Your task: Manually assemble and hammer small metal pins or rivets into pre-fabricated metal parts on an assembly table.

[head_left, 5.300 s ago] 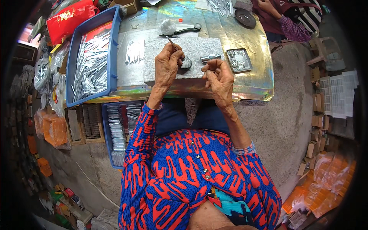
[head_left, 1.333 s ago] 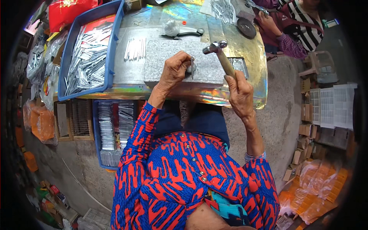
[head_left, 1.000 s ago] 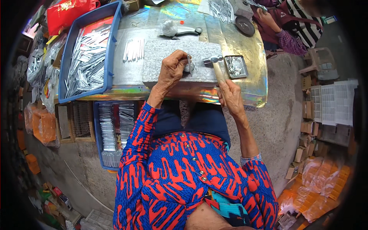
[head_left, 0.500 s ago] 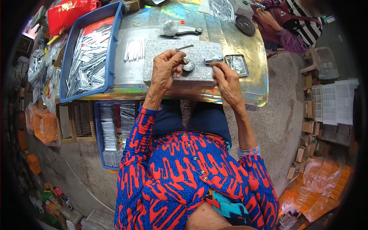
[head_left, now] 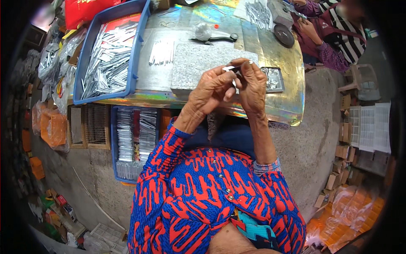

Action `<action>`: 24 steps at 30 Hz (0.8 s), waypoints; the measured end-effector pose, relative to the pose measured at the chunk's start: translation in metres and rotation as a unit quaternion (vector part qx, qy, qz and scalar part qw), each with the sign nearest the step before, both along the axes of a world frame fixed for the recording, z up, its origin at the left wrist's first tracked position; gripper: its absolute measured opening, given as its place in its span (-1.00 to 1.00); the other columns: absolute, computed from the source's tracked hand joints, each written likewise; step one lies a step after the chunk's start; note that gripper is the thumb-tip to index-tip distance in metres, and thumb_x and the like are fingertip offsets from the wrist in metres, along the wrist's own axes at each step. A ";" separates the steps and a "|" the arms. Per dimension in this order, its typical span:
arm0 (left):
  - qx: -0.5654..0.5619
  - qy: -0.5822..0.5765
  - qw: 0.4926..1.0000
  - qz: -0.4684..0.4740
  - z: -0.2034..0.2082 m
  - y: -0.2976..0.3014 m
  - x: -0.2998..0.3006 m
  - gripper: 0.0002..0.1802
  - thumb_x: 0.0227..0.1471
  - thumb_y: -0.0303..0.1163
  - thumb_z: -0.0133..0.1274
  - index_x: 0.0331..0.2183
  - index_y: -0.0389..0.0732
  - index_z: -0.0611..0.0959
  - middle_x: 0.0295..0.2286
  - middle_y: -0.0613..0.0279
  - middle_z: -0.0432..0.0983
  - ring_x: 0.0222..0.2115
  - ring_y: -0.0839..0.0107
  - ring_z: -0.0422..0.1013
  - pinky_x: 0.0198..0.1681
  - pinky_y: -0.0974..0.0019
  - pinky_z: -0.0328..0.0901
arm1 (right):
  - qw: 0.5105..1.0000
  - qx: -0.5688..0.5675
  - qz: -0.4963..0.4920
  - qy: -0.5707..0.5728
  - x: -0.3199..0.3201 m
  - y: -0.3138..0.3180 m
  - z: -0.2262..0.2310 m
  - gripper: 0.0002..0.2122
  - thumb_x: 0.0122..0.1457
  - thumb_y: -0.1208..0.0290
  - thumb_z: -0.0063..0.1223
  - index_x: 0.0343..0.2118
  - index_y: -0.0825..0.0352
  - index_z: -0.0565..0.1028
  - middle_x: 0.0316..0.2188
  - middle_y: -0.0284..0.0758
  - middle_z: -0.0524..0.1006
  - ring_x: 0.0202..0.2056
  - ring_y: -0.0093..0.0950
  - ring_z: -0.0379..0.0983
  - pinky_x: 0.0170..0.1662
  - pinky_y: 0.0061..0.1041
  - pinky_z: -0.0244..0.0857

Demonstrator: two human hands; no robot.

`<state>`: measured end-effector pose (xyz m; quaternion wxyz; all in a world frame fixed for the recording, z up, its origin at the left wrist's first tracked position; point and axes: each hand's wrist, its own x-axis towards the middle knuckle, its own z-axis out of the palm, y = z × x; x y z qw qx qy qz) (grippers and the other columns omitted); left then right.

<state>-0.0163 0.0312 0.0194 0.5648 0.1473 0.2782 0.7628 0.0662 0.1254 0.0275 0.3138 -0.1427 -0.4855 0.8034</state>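
Above the front right part of a grey speckled stone block (head_left: 192, 61), my two hands are close together. A thin, shiny metal strip (head_left: 229, 68) spans my fingertips. My left hand (head_left: 210, 89) pinches its near end with thumb and forefinger. The fingers of my right hand (head_left: 253, 91) are closed at its other end, by a small bright tip. How the strip is shaped there is too small to tell. Just right of my right hand lies a small dark-rimmed square tray (head_left: 281, 80) with small shiny pieces. Similar pale strips (head_left: 161, 53) lie in a row left of the block.
A blue tray (head_left: 132, 80) heaped with metal strips stands at left on the table. Behind the block lie a black-handled tool (head_left: 224, 39) and a clear plastic bag (head_left: 202, 31). A dark round disc (head_left: 283, 35) is at far right, near another person's hand (head_left: 308, 29).
My right hand has let go of the small metal tool and come over to my left hand. Both hands now meet at the strip. The whole view has shifted slightly.
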 end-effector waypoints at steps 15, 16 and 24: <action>-0.141 0.333 0.915 0.178 0.002 -0.047 -0.076 -0.83 -0.03 -0.39 0.02 -0.44 -0.32 0.53 -0.67 0.25 0.42 -0.77 0.68 0.21 -0.74 0.65 0.08 | 0.993 0.058 0.013 -0.100 0.017 0.008 0.004 -0.75 0.17 0.36 -0.17 -0.22 0.46 0.40 -0.49 -0.36 0.43 -0.46 -0.69 0.30 -0.49 -0.74 0.18; -0.223 0.370 0.877 0.211 -0.005 -0.053 -0.096 -0.85 -0.06 -0.42 0.01 -0.44 -0.32 0.52 -0.68 0.24 0.42 -0.76 0.68 0.21 -0.73 0.63 0.07 | 0.993 0.049 -0.001 -0.104 0.020 0.005 0.003 -0.79 0.15 0.43 -0.14 -0.25 0.47 0.41 -0.52 -0.37 0.43 -0.51 -0.71 0.29 -0.52 -0.77 0.16; -0.522 0.642 0.489 0.277 -0.088 -0.043 -0.182 -0.80 -0.24 -0.33 0.03 -0.52 -0.26 0.55 -0.53 -0.10 0.48 -0.42 -0.06 0.41 -0.36 0.07 0.29 | 0.991 0.029 0.001 -0.129 0.045 0.012 -0.014 -0.84 0.11 0.47 -0.09 -0.30 0.45 0.43 -0.56 -0.37 0.43 -0.63 -0.73 0.25 -0.60 -0.78 0.12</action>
